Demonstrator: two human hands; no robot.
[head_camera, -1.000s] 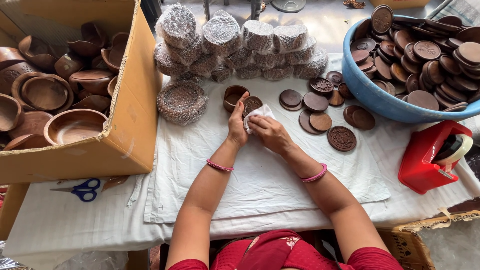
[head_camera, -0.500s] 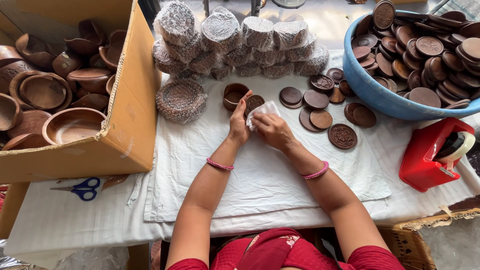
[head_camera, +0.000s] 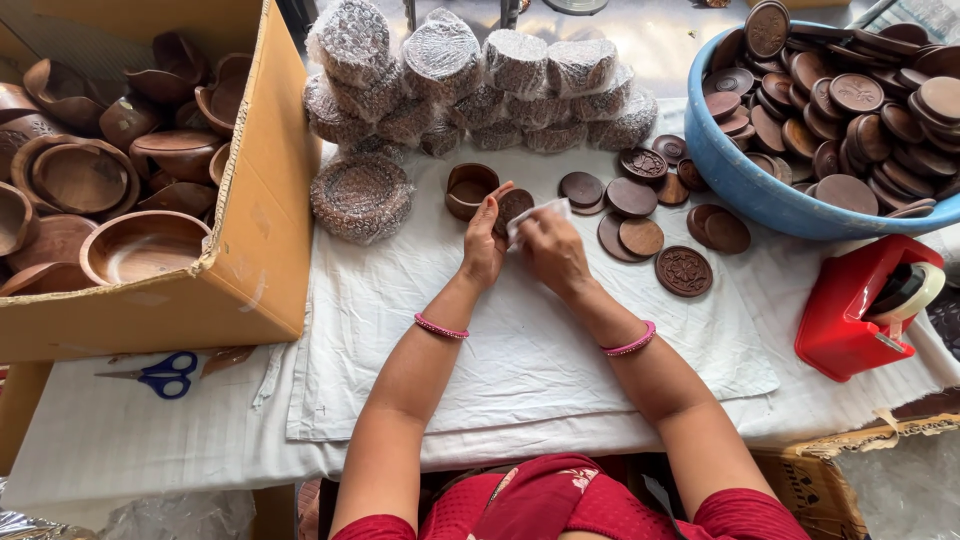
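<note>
Head view, single entry.

Left hand (head_camera: 484, 245): closed round a small round wooden lid (head_camera: 514, 205), held tilted just above the worktop (head_camera: 120, 440), thumb on its near edge.

Right hand (head_camera: 553, 250): fingers pinched on a white cloth (head_camera: 536, 214), pressed against the lid's face; the two hands met at the lid.

Just beyond the left hand: one open wooden cup (head_camera: 468, 189), standing on the white sheet (head_camera: 520, 350).

Beyond and right of the right hand: loose lids (head_camera: 632, 197) lying flat on the sheet, some plain, some carved, one carved disc (head_camera: 684, 271) nearest the right forearm.

Far right of the hands: blue tub (head_camera: 740, 185) heaped with further lids; nearer, a red tape dispenser (head_camera: 850, 315).

Beyond both hands: a row of bubble-wrapped bundles (head_camera: 440, 70), one more (head_camera: 362, 197) lying left of the cup.

Far left: cardboard box (head_camera: 260, 230) full of wooden bowls; blue-handled scissors (head_camera: 160, 376) near it.

Progress, as judged: a good many pieces were wrapped, one lid was under the cloth, and the tub and box held much unwrapped stock.
</note>
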